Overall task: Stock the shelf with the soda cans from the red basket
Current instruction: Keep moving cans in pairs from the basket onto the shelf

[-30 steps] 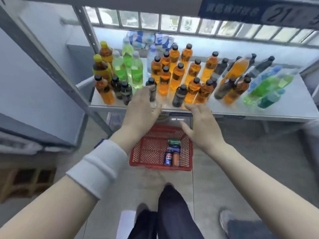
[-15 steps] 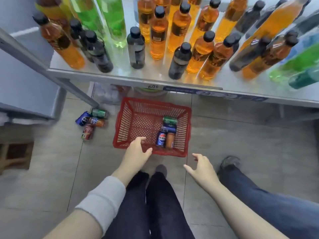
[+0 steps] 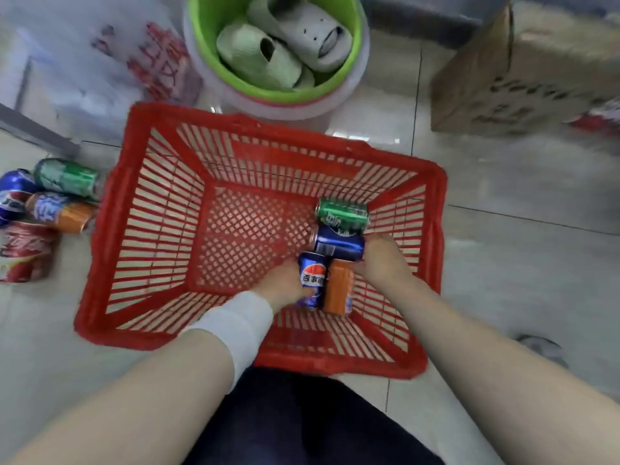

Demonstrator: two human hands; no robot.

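**Both hands down among four cans in the basket**

Head view: four soda cans lie in the right near corner of the red basket [image 3: 161, 229], all on their sides. The green can [image 3: 342, 214] and the dark blue can [image 3: 339, 245] lie with their long axes running left to right, one behind the other. The blue Pepsi can [image 3: 312, 280] and the orange can [image 3: 339, 286] lie side by side, touching, long axes running from the near wall toward the far one.

The left hand [image 3: 281, 285], with a white wristband [image 3: 235, 327] on its forearm, presses against the Pepsi can's left side; the right hand [image 3: 382, 260] sits against the right ends of the dark blue and orange cans. Whether either grip has closed around a can, I cannot tell.

Four more cans lie on the floor left of the basket: green [image 3: 65, 176], blue [image 3: 13, 193], orange-and-blue [image 3: 60, 211] and red [image 3: 25, 251].

Half a second ago both hands hovered spread above the basket's near rim; now they are inside it, and the camera has dropped so the shelf of bottles is out of sight.

Behind the basket stand one green bucket [image 3: 208, 18] holding two pale slippers [image 3: 258, 58] and one cardboard box [image 3: 523, 72].
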